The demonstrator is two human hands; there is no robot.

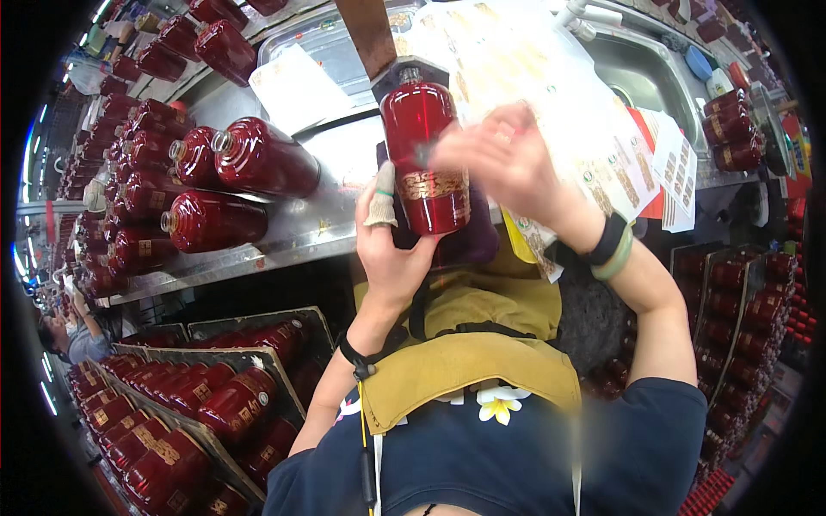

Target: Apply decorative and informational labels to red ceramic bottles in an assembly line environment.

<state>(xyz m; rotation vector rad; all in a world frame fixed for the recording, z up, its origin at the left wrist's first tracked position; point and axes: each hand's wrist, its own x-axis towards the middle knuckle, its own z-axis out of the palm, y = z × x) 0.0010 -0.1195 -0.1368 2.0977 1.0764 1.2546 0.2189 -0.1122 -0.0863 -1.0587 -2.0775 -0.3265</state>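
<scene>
A glossy red glass bottle lies tilted in front of me, its neck pointing away and a gold patterned band around its lower body. My left hand grips it near the base, thumb under the bottom edge and fingers along the left side. One of those fingers wears a pale cloth cover. Over the bottle's right side hovers my right hand, smeared by motion; whether it touches the glass I cannot tell. The bottle's neck lies by a dark support below a brown post.
Patterned decal sheets spread over the counter at right, before a metal sink. Several red bottles crowd the left side. Crates of bottles stand below on both sides. Another person is at far left.
</scene>
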